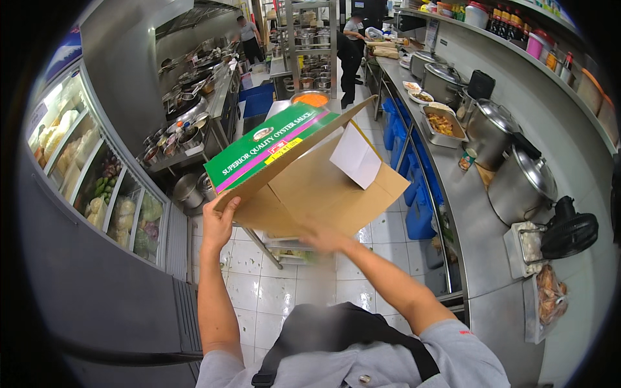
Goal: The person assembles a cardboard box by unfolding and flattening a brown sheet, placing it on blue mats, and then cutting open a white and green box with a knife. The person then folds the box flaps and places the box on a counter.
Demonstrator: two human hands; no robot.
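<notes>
A large cardboard box [304, 194] is held up before me, its brown inner side facing me. Green printing with a purple stripe and a yellow label covers one outer panel, and a white flap stands out on the right. My left hand [220, 222] is closed on the box's lower left corner, thumb on the near side. By the box's lower edge is my right hand [323, 236], smeared by motion; whether it touches the cardboard I cannot make out. Behind the box, a bowl of orange food [310, 98] shows partly.
A steel counter [482, 271] with lidded pots [522, 181], a food tray [444, 127] and a black fan [569, 234] runs along my right. Blue bins [419, 210] stand beneath it. On the left is a glass-door fridge [97, 168]. Two people work farther back. Scraps dot the tiled floor.
</notes>
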